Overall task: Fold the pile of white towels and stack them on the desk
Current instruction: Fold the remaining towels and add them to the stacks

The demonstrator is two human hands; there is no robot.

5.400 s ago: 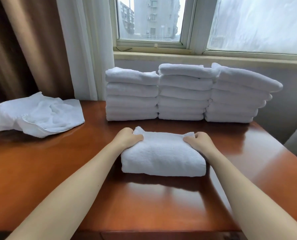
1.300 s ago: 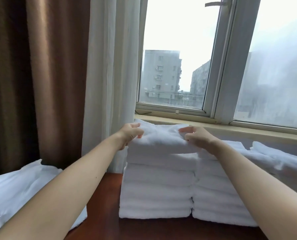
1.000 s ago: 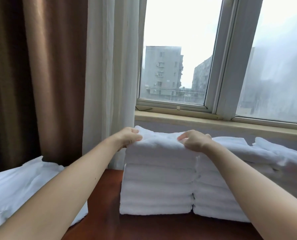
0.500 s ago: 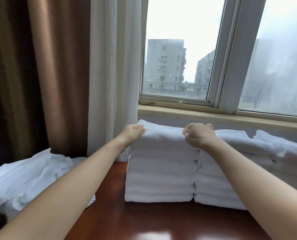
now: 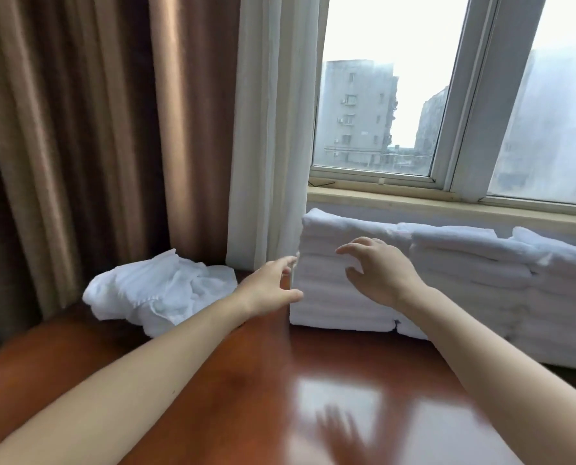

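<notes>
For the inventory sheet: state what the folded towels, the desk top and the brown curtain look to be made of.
Folded towels: white terry cloth, probably cotton; thick, soft, rounded fold edges, matte.
Desk top: reddish-brown wood or veneer under glossy lacquer; it shows bright reflections.
Brown curtain: woven fabric with a slight sheen, possibly polyester; it hangs in smooth vertical pleats.

My left hand [image 5: 270, 286] and right hand [image 5: 380, 273] hang with loose fingers before the towel stack [image 5: 327, 297] on the desk [image 5: 246, 397], crumpled towels [image 5: 159, 290] lying nearby.
</notes>
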